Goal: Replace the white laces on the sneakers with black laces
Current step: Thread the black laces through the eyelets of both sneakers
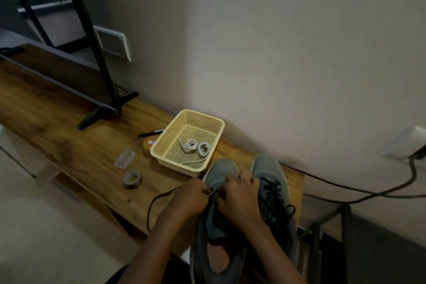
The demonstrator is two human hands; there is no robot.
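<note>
Two grey-blue sneakers stand side by side at the near right end of the wooden bench. The right sneaker (274, 189) carries black laces. Over the left sneaker (219, 233) my left hand (191, 198) pinches the tip of a black lace (156, 200), whose free length loops off to the left across the bench. My right hand (239, 196) grips the left sneaker's upper near the eyelets, fingers curled. Two coiled white laces (196, 146) lie in the cream basket (161, 145).
A roll of grey tape (132, 178), a clear plastic case (124, 157), a black marker (151, 133) and a round wooden item lie left of the basket. A TV stand foot (99, 113) sits further left. Cables (345, 188) run along the wall at right.
</note>
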